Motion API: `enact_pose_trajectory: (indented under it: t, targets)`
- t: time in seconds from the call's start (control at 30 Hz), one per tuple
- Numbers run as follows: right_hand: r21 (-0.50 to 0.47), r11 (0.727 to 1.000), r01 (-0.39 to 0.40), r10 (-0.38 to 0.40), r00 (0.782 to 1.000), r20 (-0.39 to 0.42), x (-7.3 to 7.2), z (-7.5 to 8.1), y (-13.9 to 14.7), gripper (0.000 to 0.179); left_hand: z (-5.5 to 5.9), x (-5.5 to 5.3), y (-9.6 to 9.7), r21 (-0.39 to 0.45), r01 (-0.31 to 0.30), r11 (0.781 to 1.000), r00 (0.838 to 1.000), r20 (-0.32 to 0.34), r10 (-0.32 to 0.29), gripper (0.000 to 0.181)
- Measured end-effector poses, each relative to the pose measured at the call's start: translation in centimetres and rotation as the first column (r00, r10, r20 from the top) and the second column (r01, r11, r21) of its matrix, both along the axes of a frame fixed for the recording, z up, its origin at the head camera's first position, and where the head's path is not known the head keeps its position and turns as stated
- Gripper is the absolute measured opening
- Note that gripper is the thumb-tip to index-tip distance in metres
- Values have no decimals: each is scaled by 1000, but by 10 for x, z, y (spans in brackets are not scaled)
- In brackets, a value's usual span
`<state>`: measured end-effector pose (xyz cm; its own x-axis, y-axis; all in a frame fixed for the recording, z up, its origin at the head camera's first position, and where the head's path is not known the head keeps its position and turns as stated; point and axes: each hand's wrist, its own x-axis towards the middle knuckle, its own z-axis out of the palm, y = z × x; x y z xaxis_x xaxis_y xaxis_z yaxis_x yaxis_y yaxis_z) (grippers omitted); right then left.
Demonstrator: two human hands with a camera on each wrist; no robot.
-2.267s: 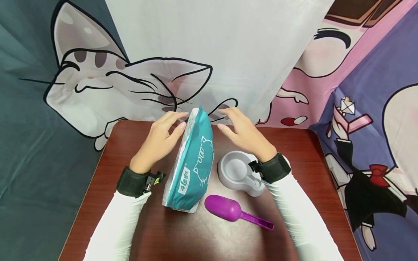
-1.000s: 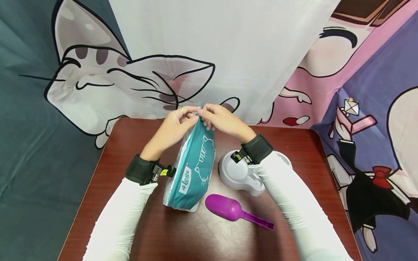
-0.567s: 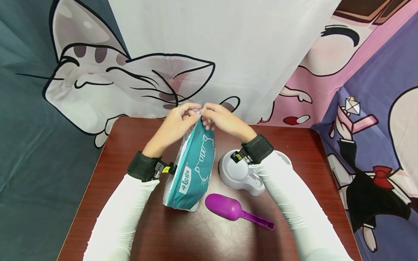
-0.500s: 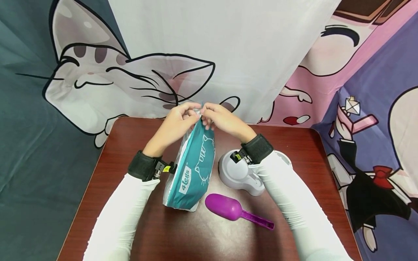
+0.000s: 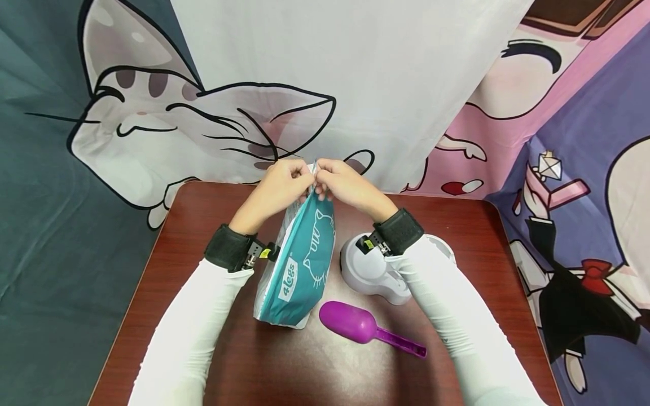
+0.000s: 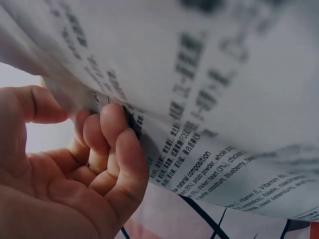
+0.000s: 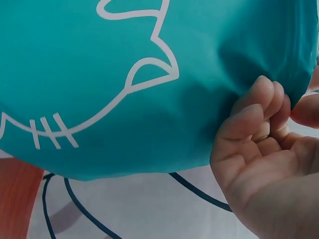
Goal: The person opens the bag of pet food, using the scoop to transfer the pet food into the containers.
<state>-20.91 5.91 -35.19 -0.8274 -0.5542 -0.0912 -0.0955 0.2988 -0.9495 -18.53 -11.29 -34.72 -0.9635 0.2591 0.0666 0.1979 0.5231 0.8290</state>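
Observation:
A teal and white cat food bag (image 5: pixel 299 265) stands upright on the table, with a white cat outline and a "4Legs" label. My left hand (image 5: pixel 281 186) pinches its top edge from the left. My right hand (image 5: pixel 350 185) grips the same edge from the right, close beside the left fingertips. Small print covers the bag's white side (image 6: pixel 199 129) in the left wrist view, where several fingers curl against it. In the right wrist view, the right fingers (image 7: pixel 261 99) bend against the teal face, which creases near the top.
A light grey rounded dish (image 5: pixel 350 279) sits right of the bag, partly under my right wrist. Another pale round rim (image 5: pixel 442 247) shows behind the sleeve. A purple scoop (image 5: pixel 350 322) lies in front of the dish. Printed cloth hangs behind the table (image 5: pixel 178 270).
Both hands came in from beside the bag and took hold of its top edge. Since half a second ago, my left hand has turned and shifted slightly right; the right hand stays nearly still.

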Motion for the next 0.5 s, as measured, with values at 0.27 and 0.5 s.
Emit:
enact_pose_trajectory:
  t: [0.27, 0.5]
  targets:
    - [-82, 997, 14, -12, 1000, 25, -2, -5, 0, 21, 2, -4, 4, -21, 25, 999, 999, -30, -26, 28]
    - [-158, 987, 36, -23, 996, 81, -2, -11, -1, 18, 1, -7, 3, -5, 55, 998, 996, -66, -55, 26]
